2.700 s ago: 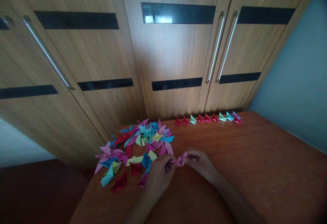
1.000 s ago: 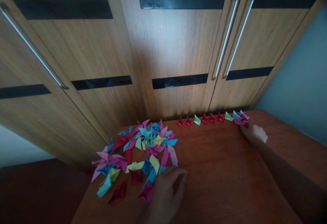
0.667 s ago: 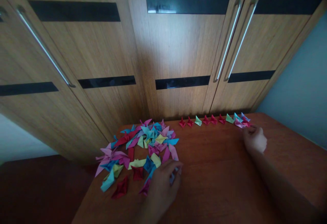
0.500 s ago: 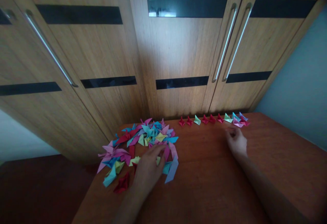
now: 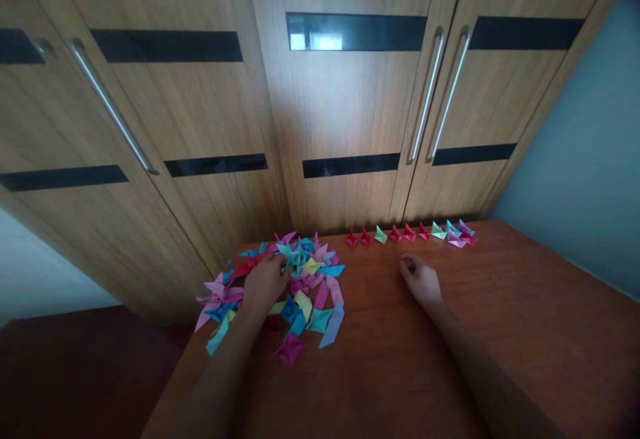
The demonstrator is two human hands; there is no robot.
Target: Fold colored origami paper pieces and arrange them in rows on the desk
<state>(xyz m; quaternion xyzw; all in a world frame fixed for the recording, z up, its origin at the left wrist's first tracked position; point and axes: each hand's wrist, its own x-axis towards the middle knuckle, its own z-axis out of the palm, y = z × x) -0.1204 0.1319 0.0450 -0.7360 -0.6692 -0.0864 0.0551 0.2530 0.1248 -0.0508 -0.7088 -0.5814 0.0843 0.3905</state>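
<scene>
Left hand reaches into the paper pile at the table's far left, back of the hand up, fingers bent down. Fingertips in among the folded pieces: a light blue piece right by the tips, a red piece against the near-left side of the hand, a yellow piece just to the right, apart. Thumb-to-finger gap mostly hidden; cannot tell how wide it is or whether a piece is gripped. Right hand over the bare middle of the table, well apart from the pile; fingers loosely curled, small gap at the thumb, nothing seen in hold. Beyond its fingertips, near but not touching, a row of small folded papers along the cupboard; pink and red pieces sit in front at its right end. Nearer the person, a magenta piece lies right of the left forearm.
</scene>
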